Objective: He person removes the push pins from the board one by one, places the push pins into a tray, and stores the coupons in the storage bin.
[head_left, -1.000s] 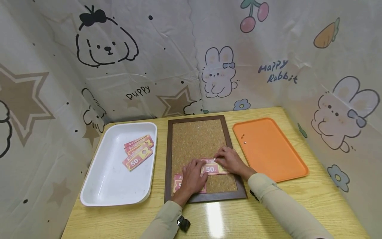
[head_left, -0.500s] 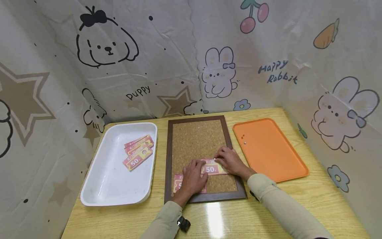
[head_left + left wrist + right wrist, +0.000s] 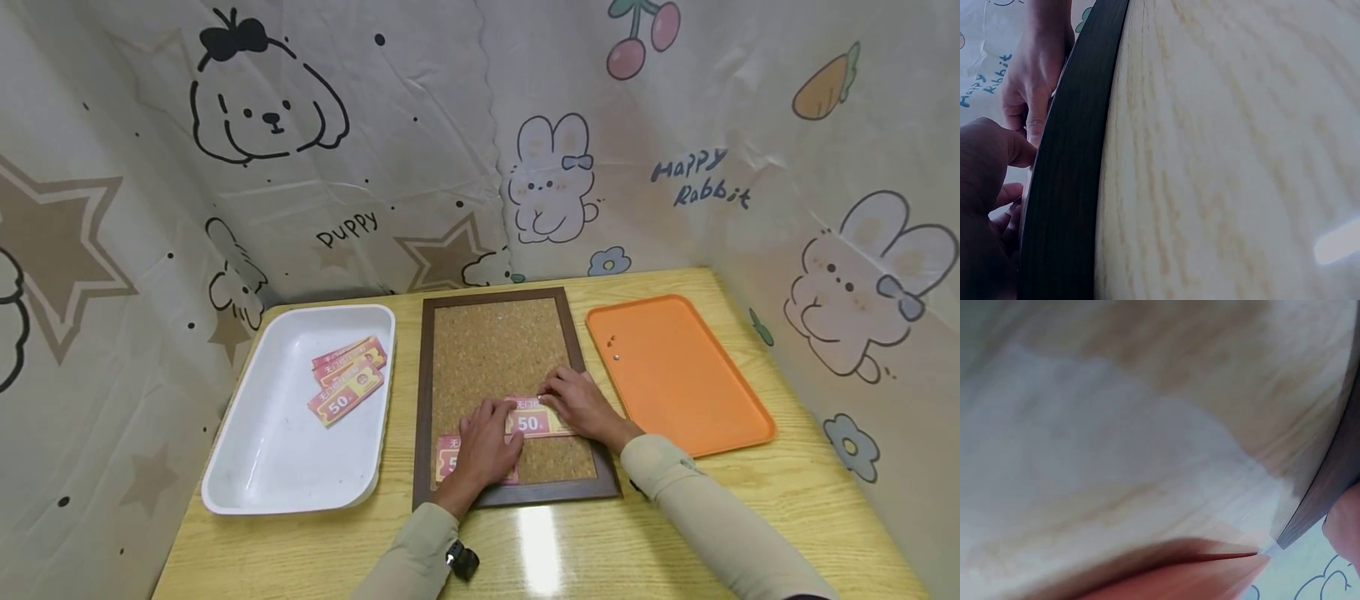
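Note:
A framed cork board [image 3: 495, 350] lies on the table. Across its lower half a pink and yellow coupon [image 3: 528, 423] marked 50 lies flat. My left hand [image 3: 487, 442] presses the left end of this coupon with its fingertips. At the coupon's upper edge my right hand [image 3: 581, 404] pinches a small shiny thumbtack [image 3: 540, 399], mostly covered by the fingers. A second coupon [image 3: 447, 458] is at the board's lower left, partly hidden under my left hand. In the left wrist view both hands meet low over the board beyond the dark frame [image 3: 1069, 162].
To the left stands a white basin [image 3: 285, 450] with several overlapping coupons [image 3: 345, 400] inside. An orange tray [image 3: 690, 375] lies right of the board, with a few tiny tacks [image 3: 617, 357] near its left edge. Printed curtains enclose the table's back and sides.
The head view shifts very slightly. Both hands keep their places on the coupon.

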The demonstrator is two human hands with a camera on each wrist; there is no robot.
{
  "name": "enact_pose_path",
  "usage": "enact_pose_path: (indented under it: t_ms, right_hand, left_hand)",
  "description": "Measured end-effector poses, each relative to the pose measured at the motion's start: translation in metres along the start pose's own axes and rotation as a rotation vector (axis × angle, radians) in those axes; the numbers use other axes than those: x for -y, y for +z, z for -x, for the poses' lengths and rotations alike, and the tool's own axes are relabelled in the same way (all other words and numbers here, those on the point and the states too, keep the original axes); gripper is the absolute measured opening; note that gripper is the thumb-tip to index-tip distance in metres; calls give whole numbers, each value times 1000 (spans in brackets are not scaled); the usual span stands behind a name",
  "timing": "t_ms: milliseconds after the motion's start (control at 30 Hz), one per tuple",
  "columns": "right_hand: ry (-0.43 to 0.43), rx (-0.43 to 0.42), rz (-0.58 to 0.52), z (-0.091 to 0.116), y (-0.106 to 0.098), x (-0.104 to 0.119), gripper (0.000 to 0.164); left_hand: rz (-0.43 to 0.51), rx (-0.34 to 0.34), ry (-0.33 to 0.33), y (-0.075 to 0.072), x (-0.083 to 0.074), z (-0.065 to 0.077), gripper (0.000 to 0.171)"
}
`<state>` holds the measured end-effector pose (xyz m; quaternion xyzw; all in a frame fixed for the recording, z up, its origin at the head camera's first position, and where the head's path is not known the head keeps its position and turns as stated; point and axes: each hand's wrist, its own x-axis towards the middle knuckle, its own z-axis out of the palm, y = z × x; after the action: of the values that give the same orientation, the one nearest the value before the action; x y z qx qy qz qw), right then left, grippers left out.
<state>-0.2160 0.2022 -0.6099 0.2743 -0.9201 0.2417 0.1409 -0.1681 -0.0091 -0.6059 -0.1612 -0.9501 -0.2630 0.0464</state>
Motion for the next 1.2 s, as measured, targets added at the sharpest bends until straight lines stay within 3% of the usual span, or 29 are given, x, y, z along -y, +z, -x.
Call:
enact_pose_path:
  t_ms: [233,567,1200]
  right_hand:
    - [4,7,-3,0,0,-1,7]
    - [68,20,-124,0,-2,0,9]
    - [13,-25,-66,0,-1,-1,6]
  left_hand:
    - [-7,5,1,0,-1,0,46]
    - [10,9,4,-1,0,0,47]
    - [20,33,-23,-2,-3,-1,50]
